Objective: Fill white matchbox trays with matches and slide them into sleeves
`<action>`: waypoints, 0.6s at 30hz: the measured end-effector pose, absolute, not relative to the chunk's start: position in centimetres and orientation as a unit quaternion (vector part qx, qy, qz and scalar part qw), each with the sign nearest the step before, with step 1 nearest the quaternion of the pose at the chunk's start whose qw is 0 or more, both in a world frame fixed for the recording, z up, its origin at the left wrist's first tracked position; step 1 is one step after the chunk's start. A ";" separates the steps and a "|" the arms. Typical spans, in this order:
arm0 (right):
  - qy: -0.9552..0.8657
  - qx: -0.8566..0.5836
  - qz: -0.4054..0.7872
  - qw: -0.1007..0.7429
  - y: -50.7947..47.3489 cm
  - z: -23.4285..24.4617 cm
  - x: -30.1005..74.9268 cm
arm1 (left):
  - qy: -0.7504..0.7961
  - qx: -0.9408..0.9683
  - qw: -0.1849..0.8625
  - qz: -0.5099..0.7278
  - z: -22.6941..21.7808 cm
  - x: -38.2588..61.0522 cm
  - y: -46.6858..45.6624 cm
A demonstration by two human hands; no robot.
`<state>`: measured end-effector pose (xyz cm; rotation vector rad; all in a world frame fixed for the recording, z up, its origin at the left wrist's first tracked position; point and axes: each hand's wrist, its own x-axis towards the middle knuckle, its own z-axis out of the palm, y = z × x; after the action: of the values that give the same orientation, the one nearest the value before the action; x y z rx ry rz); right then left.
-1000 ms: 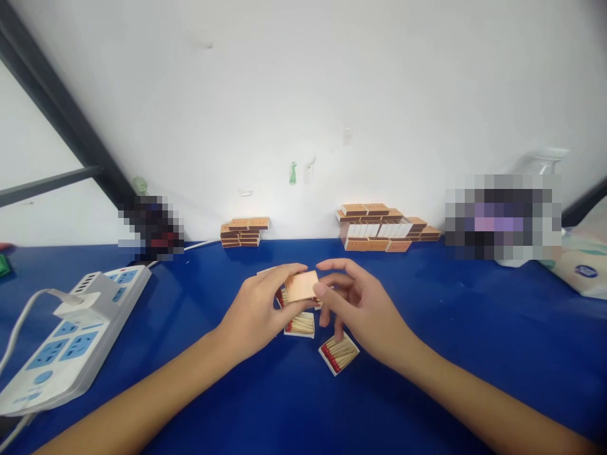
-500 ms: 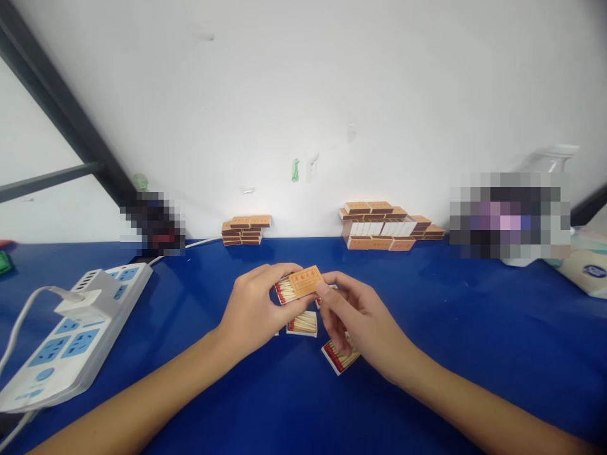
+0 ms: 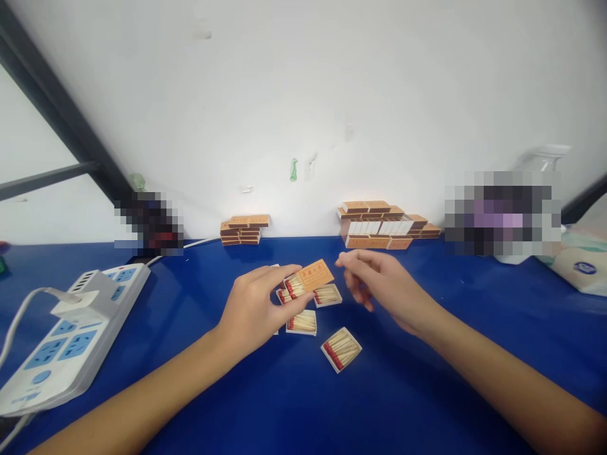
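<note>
My left hand point(image 3: 253, 309) holds a half-open matchbox point(image 3: 310, 278) by its tray end; the orange sleeve sticks out to the right and red match heads show at the left. My right hand point(image 3: 379, 284) hovers just right of the box, fingers loosely curled and apart, holding nothing. Three open trays of matches lie on the blue table: one tray point(image 3: 327, 295) under the held box, another tray point(image 3: 302, 322) below my left fingers, and a third tray point(image 3: 341, 349) nearer to me.
A small stack of matchboxes point(image 3: 244, 230) and a larger pile of matchboxes point(image 3: 384, 225) sit against the white wall. A white power strip point(image 3: 71, 335) with a plugged adapter lies at the left. A tissue pack point(image 3: 581, 268) is at the far right.
My right hand let go of the matchbox and drew away to the right. The left hand keeps the box, its sleeve now pushed partly over the tray.
</note>
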<state>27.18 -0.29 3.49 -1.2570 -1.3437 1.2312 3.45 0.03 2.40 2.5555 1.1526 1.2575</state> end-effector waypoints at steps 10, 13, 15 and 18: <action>-0.590 -0.491 0.505 0.394 -0.9 3.5 27.0 | 0.346 0.838 -0.022 0.422 1.6 3.5 0.0; -0.601 -0.471 0.513 0.393 -1.1 3.3 26.5 | 0.335 0.842 -0.036 0.421 1.6 3.6 0.0; -0.590 -0.467 0.519 0.405 -1.3 2.9 26.1 | 0.334 0.845 -0.047 0.416 1.5 3.6 0.0; -0.558 -0.466 0.543 0.420 -1.4 2.3 25.7 | 0.344 0.845 -0.042 0.408 1.5 3.5 0.0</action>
<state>25.66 -1.44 2.26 -1.1677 -1.3994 1.3598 3.46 -0.02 1.49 2.7268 1.1090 1.3166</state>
